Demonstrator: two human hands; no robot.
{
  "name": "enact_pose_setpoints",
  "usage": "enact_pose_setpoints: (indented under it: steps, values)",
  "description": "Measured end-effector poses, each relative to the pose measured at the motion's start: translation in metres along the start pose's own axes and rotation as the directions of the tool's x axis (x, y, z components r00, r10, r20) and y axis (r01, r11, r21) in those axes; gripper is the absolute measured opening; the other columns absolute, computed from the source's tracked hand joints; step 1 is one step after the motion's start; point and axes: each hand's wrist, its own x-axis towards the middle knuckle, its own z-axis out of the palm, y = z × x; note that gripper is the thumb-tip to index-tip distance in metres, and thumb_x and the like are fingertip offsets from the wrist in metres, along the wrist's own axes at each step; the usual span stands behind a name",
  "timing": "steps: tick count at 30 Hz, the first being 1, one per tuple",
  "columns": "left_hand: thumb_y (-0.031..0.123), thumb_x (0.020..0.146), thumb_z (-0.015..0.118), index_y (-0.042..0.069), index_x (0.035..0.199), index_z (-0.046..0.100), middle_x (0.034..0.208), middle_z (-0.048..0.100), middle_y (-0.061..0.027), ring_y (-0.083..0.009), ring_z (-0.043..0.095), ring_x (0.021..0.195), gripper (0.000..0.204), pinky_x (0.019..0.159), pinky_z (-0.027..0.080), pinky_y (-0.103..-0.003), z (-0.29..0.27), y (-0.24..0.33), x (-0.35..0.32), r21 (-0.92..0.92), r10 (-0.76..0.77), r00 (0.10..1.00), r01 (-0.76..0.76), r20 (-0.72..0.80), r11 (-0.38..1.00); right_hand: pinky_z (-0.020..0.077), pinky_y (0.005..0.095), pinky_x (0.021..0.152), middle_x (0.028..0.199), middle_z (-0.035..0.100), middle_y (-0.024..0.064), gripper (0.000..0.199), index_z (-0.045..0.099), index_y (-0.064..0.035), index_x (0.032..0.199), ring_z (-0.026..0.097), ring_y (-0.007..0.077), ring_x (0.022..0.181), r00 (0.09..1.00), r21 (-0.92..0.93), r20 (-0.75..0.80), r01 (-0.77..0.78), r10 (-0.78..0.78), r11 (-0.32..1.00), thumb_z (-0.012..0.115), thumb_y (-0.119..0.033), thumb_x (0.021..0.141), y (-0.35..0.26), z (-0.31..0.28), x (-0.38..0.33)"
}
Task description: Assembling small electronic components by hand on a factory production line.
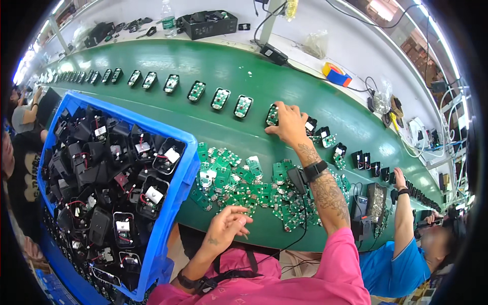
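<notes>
My right hand (pixel 288 122) reaches out over the green bench, its thumb and fingers closed around a black plastic casing (pixel 272 116) with a green circuit board in it. The fingers hide part of that casing. Close to my body, my left hand (pixel 227 223) hovers at the near edge of a loose pile of green circuit boards (pixel 229 175), its fingers loosely bent and apart, with nothing seen in them. Left of my right hand, a casing with its board (pixel 243 107) leads a row running to the far left. More casings with boards (pixel 339 155) lie to its right.
A blue crate (pixel 190 168) heaped with black casings and red wires stands at left. A shelf behind holds a black box (pixel 209 25), a bottle (pixel 168 20) and tape rolls (pixel 336 74). At right, a co-worker's arm (pixel 403 213) reaches over the bench. Cables hang above.
</notes>
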Motion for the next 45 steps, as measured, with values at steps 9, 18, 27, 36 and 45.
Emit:
enact_pose_setpoints:
  steps: [9, 18, 27, 36, 45]
  values:
    - [0.015, 0.096, 0.054, -0.003, 0.124, 0.050, 0.106, 0.066, -0.0153, -0.0163, 0.066, 0.080, 0.034, 0.071, 0.055, -0.028, -0.012, 0.001, -0.009, 0.020, -0.072, 0.997, 0.072, 0.008, 0.997, 0.0370, 0.0495, 0.099, 0.122, 0.054, 0.0107, 0.050, 0.068, -0.0119, 0.107, 0.046, 0.0316, 0.120, 0.994, -0.247, 0.109, 0.053, -0.027, 0.968, 0.085, -0.020, 0.061, 0.086, -0.062, -0.031]
    - [0.014, 0.095, 0.055, -0.003, 0.122, 0.051, 0.105, 0.066, -0.0147, -0.0150, 0.066, 0.079, 0.032, 0.071, 0.054, -0.027, -0.009, -0.005, -0.002, 0.053, -0.060, 0.997, 0.058, 0.046, 0.997, 0.0353, 0.0498, 0.099, 0.120, 0.054, 0.0074, 0.016, 0.073, -0.0139, 0.083, 0.045, 0.0287, 0.119, 0.994, -0.220, 0.098, 0.076, -0.055, 0.972, 0.079, -0.020, 0.069, 0.108, -0.047, -0.045]
    - [0.016, 0.096, 0.056, -0.003, 0.122, 0.051, 0.106, 0.066, -0.0152, -0.0150, 0.066, 0.081, 0.033, 0.070, 0.054, -0.027, 0.003, 0.001, -0.001, 0.050, -0.061, 0.997, 0.059, 0.048, 0.997, 0.0422, 0.0451, 0.097, 0.121, 0.065, 0.0133, 0.012, 0.072, -0.0090, 0.080, 0.056, 0.0333, 0.116, 0.976, 0.130, 0.130, 0.155, -0.172, 0.979, 0.075, -0.018, 0.073, 0.126, -0.044, -0.005]
    - [0.015, 0.096, 0.057, -0.003, 0.124, 0.049, 0.107, 0.064, -0.0173, -0.0167, 0.066, 0.081, 0.034, 0.067, 0.055, -0.029, 0.011, 0.018, 0.017, 0.033, 0.030, 0.997, -0.032, 0.070, 0.999, 0.0524, 0.0411, 0.078, 0.082, 0.070, 0.0158, 0.013, 0.070, -0.0005, 0.081, 0.067, 0.0338, 0.084, 0.964, 0.279, 0.247, 0.029, -0.101, 0.960, 0.071, -0.012, 0.075, 0.101, -0.049, -0.002]
    - [0.009, 0.092, 0.059, -0.002, 0.139, 0.038, 0.119, 0.060, -0.0209, -0.0192, 0.068, 0.084, 0.052, 0.071, 0.056, -0.030, 0.022, 0.028, 0.034, 0.001, 0.090, 0.996, -0.090, 0.004, 0.996, 0.0525, 0.0360, 0.078, 0.110, 0.070, 0.0155, 0.010, 0.071, 0.0007, 0.082, 0.067, 0.0293, 0.086, 0.903, 0.535, 0.369, -0.012, -0.221, 0.845, 0.070, -0.009, 0.078, 0.061, -0.084, -0.025]
